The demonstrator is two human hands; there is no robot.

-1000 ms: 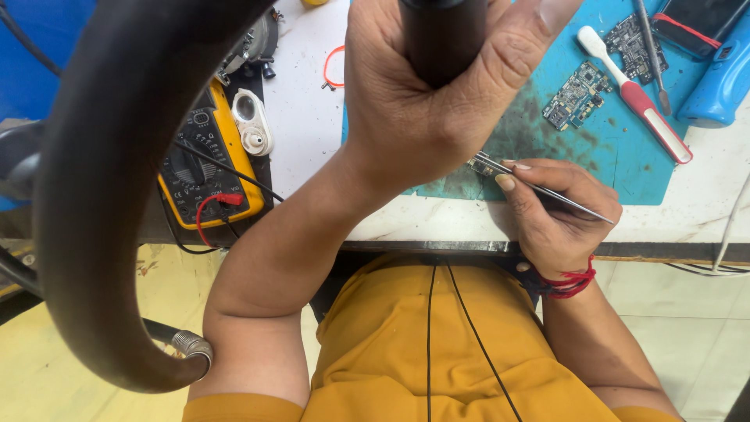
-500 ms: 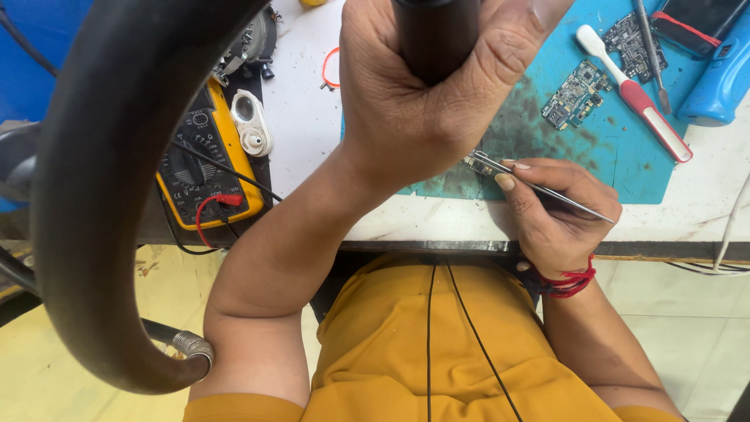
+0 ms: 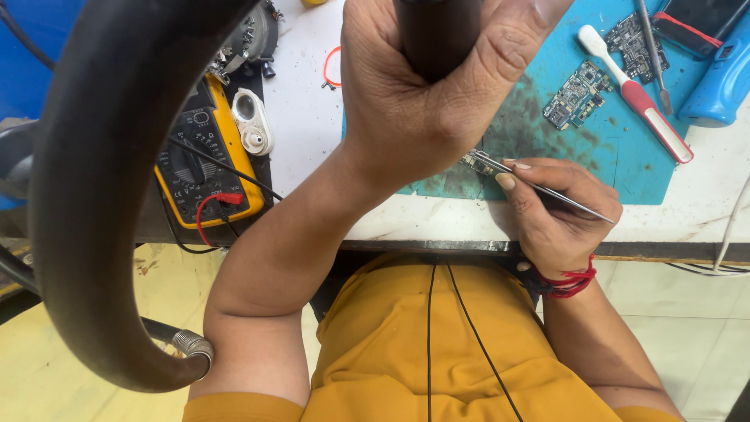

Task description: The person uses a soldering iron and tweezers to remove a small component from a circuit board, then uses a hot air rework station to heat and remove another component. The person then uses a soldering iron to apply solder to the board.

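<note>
My left hand (image 3: 426, 86) is raised close to the camera and wrapped around a thick dark handle (image 3: 437, 31) joined to a curved black hose (image 3: 94, 195). My right hand (image 3: 555, 207) rests at the table's near edge and pinches metal tweezers (image 3: 539, 186). The tweezer tips touch a small circuit board (image 3: 475, 160) lying on the teal work mat (image 3: 617, 156), partly hidden behind my left hand.
A yellow multimeter (image 3: 205, 160) with red and black leads lies at the left. Two more circuit boards (image 3: 576, 94), a red-and-white brush (image 3: 637, 94), a blue tool (image 3: 719, 78) and a dark phone (image 3: 699, 19) sit on the mat's far side. A white loupe (image 3: 251, 121) is beside the meter.
My left hand with the handle has shifted slightly left. The right hand and tweezers stay in place.
</note>
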